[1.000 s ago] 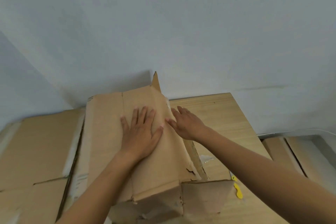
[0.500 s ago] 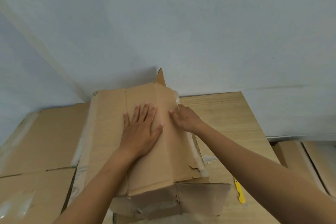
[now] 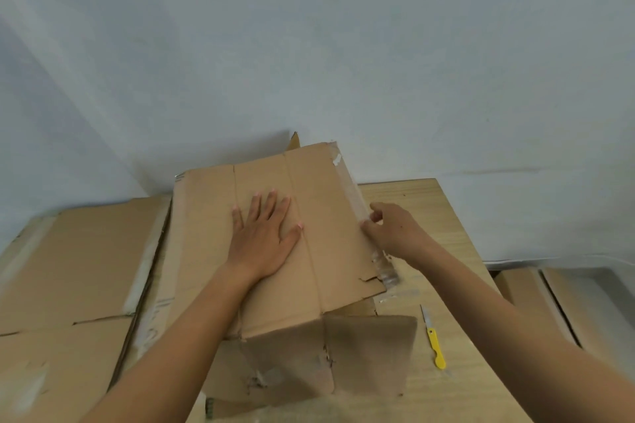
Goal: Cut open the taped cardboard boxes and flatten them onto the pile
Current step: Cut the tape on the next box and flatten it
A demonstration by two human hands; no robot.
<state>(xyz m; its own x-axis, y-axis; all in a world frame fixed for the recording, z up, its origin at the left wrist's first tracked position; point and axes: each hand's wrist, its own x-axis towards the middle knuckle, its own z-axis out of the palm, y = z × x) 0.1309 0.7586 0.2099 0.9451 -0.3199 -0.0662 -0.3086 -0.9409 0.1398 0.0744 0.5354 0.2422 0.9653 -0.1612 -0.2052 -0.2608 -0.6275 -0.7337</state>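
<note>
Cardboard box is lying on its side in the middle of the frame, half collapsed, its broad top panel sloping down toward the lower edge of the picture. It is sitting on a pale wooden table, and its left part is overlapping the pile of flattened cardboard that is filling the lower left of the frame. A loose end flap is hanging out at the bottom centre, its edges torn.

The left hand is pressing flat on the top panel, palm down, fingers straight and spread wide. The right hand is gripping the box's right edge at centre right, thumb on top and fingers curled round the rim, right where a strip of clear tape is running along that edge and peeling loose toward its lower end.

A small yellow-handled knife is lying on the table at lower right, just beside the flap and apart from both hands. More cardboard sheets are showing past the table at the right edge, below a plain bluish wall
</note>
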